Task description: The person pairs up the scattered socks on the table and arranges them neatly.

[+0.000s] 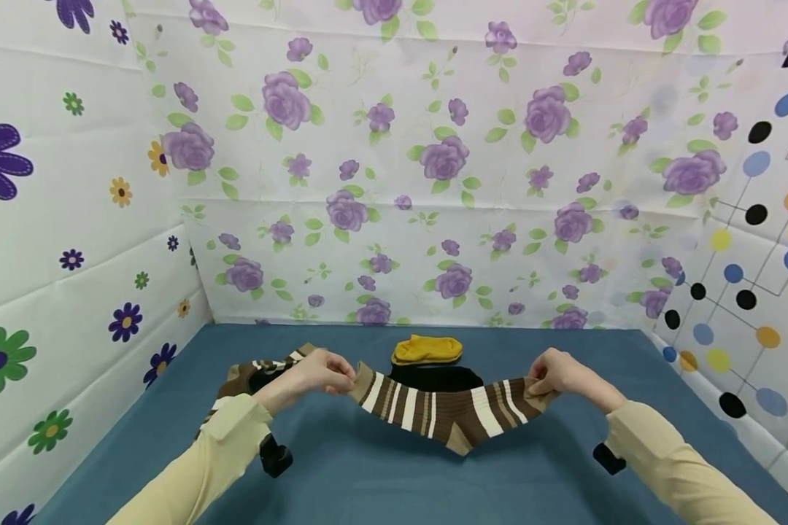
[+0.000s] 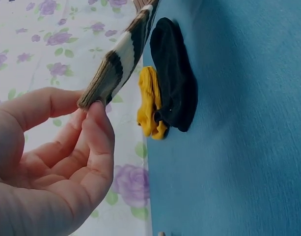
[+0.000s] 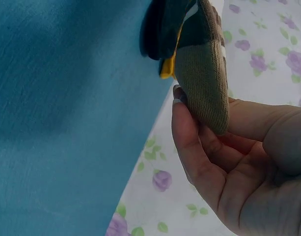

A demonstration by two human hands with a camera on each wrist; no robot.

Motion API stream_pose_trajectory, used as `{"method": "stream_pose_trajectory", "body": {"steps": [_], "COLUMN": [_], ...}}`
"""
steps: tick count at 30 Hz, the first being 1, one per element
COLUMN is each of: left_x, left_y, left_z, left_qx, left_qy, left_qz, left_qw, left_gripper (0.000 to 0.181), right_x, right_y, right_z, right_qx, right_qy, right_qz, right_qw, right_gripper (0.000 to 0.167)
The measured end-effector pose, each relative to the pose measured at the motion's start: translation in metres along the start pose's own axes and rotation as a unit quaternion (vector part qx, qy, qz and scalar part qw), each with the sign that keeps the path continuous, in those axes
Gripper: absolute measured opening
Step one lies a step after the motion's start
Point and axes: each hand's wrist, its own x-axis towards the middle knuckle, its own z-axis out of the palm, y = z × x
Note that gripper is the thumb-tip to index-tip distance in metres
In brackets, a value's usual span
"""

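A brown sock (image 1: pixel 456 412) with white and tan stripes hangs stretched between both hands, its tan heel sagging in the middle. My left hand (image 1: pixel 325 370) pinches the tan cuff end between thumb and fingertips; the same grip shows on the striped sock (image 2: pixel 122 54) in the left wrist view. On the other side, my right hand (image 1: pixel 560 373) pinches the tan toe end, seen close in the right wrist view as a plain tan knit tip (image 3: pixel 204 83). Below and behind the held sock lies a black sock (image 1: pixel 436 378), partly hidden by it.
Yellow socks (image 1: pixel 427 350) lie just behind the black one on the blue table (image 1: pixel 394 488). Another brown striped sock (image 1: pixel 239 379) lies at the left, partly covered by the left forearm. Flower-patterned sheets (image 1: pixel 394 182) stand behind and at the left; a dotted one is at the right.
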Motion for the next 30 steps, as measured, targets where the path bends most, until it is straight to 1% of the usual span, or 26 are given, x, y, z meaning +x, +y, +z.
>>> {"method": "stream_pose_trajectory", "body": {"steps": [3, 7, 11, 17, 20, 24, 30], "left_x": [-0.003, -0.006, -0.008, -0.009, -0.008, -0.007, -0.004], "left_y": [-0.002, -0.005, -0.009, -0.016, -0.021, -0.029, -0.035], "left_z": [0.000, -0.001, -0.002, -0.002, 0.000, 0.002, 0.003], "left_qx": [0.010, 0.031, 0.033, 0.027, 0.034, 0.038, 0.037], "left_qy": [-0.011, -0.030, -0.052, -0.078, -0.085, -0.087, -0.080], "left_qz": [-0.006, -0.006, -0.007, -0.010, -0.015, -0.026, -0.035], "left_qw": [0.9999, 0.9991, 0.9980, 0.9965, 0.9957, 0.9952, 0.9955], "left_gripper": [0.014, 0.011, 0.010, 0.008, 0.005, 0.005, 0.002], "right_x": [0.001, 0.003, 0.005, 0.007, 0.007, 0.008, 0.008], "right_y": [0.001, 0.002, 0.001, 0.000, -0.001, -0.001, 0.000], "right_z": [0.005, 0.012, 0.019, 0.028, 0.033, 0.040, 0.046], "right_qx": [0.001, 0.005, 0.002, 0.001, -0.001, -0.001, 0.011], "right_qy": [-0.002, -0.008, -0.012, -0.013, -0.016, -0.016, -0.007], "right_qz": [-0.002, 0.000, -0.001, -0.005, -0.004, 0.003, 0.011], "right_qw": [1.0000, 1.0000, 0.9999, 0.9999, 0.9999, 0.9999, 0.9999], "right_gripper": [0.004, 0.004, 0.006, 0.007, 0.008, 0.009, 0.011]}}
